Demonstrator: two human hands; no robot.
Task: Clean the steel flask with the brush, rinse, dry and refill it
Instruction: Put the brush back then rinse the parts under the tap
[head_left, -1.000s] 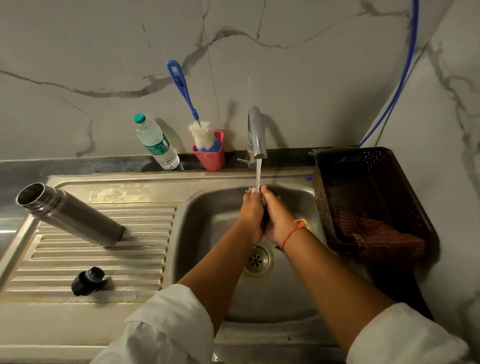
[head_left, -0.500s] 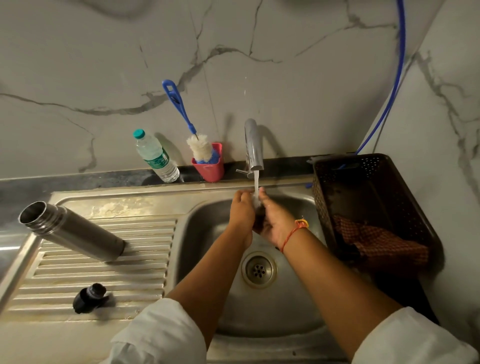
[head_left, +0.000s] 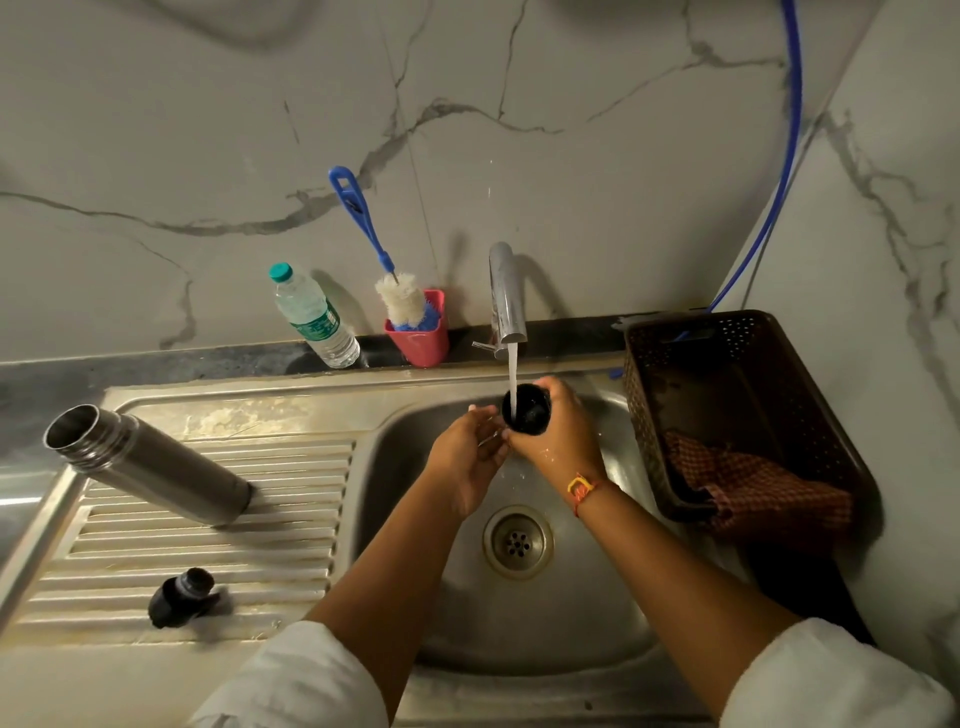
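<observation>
Under the tap (head_left: 506, 296), our right grip (head_left: 563, 439) curls round a black cup (head_left: 525, 413), held mouth up in the stream. Our left grip (head_left: 465, 457) lies loosely spread just left of the cup. Well left of the tap, the steel flask (head_left: 150, 465) lies uncapped on the counter (head_left: 104, 670). The brush (head_left: 397, 299) stands in a red holder (head_left: 421, 343) just left of the tap.

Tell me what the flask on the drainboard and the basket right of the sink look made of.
Flask: looks like brushed stainless steel, grey sheen with soft reflections. Basket: probably dark brown plastic, matte, moulded with rows of small holes.
</observation>
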